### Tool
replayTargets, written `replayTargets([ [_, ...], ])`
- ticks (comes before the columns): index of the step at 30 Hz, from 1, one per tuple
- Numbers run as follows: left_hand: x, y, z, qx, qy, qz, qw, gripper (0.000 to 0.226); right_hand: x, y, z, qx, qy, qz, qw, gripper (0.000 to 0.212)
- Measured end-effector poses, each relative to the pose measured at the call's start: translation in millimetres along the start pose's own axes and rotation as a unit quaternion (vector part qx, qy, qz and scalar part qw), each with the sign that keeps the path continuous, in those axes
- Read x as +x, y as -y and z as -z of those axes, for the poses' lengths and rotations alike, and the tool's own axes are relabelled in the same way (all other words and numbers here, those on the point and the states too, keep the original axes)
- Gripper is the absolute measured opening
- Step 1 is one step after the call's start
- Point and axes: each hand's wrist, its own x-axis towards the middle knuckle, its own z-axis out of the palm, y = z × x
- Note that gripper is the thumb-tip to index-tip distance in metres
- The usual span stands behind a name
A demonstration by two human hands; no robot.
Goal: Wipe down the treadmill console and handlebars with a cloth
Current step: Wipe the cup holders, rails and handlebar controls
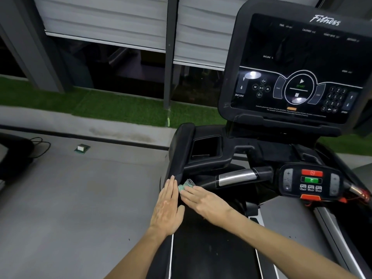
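Observation:
The black treadmill console (298,67) stands at upper right with its dark touch panel. Below it a chrome-sleeved handlebar (236,176) runs left from a small control pad (311,181). The left side handlebar (177,156) is a black padded arm. My left hand (168,206) lies flat with straight fingers along the outer side of that arm. My right hand (203,200) presses a small green and grey cloth (186,185) against the arm's inner side with straight fingers; most of the cloth is hidden under them.
A black tray recess (205,147) sits in the arm above my hands. The treadmill belt (211,248) runs below. Grey floor (80,198) lies to the left, with a small box (82,148) and a cable (40,147). Green turf (100,103) borders the windows.

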Motion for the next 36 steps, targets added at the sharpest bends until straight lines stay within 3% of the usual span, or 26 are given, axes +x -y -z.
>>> replayTargets([
  [4,-0.3,-0.4,0.4,0.003,-0.006,-0.005,1.000,0.082,-17.6,-15.5,-1.0,-0.015,0.021,0.039,0.999,0.065],
  [7,-0.3,-0.7,0.6,-0.003,-0.011,-0.004,1.000,0.082,-43.3,-35.4,5.3,0.002,-0.010,0.018,1.000,0.064],
  [9,-0.3,-0.3,-0.2,-0.004,-0.008,0.001,1.000,0.081,-69.6,-52.1,-1.6,0.030,-0.065,-0.003,0.997,0.052],
  [13,0.0,-0.9,-1.3,0.002,-0.013,0.002,1.000,0.082,-125.6,-82.8,-2.2,0.029,-0.131,-0.117,0.984,0.059],
  [16,0.3,-1.3,-1.7,0.007,-0.019,0.004,1.000,0.082,-156.8,-98.4,3.3,0.074,-0.099,-0.233,0.965,0.083],
  [19,0.6,-1.9,-2.7,0.005,-0.021,0.004,1.000,0.083,-151.6,-95.6,6.0,0.110,-0.099,-0.297,0.943,0.078],
  [24,1.0,-3.5,-1.2,0.006,-0.016,0.001,1.000,0.083,-113.1,-96.7,3.6,0.196,-0.150,-0.277,0.929,0.054],
  [29,0.8,-3.8,-0.2,0.006,-0.010,0.003,1.000,0.083,-62.5,-81.5,0.2,0.208,-0.116,-0.182,0.954,0.042],
  [33,-0.1,-4.0,1.5,0.009,-0.009,0.003,1.000,0.083,-32.0,-65.0,12.7,0.226,-0.104,-0.182,0.951,0.015],
  [36,0.3,-3.5,2.3,0.007,-0.010,0.003,1.000,0.083,-32.8,-67.2,9.4,0.216,-0.089,-0.185,0.955,0.022],
])
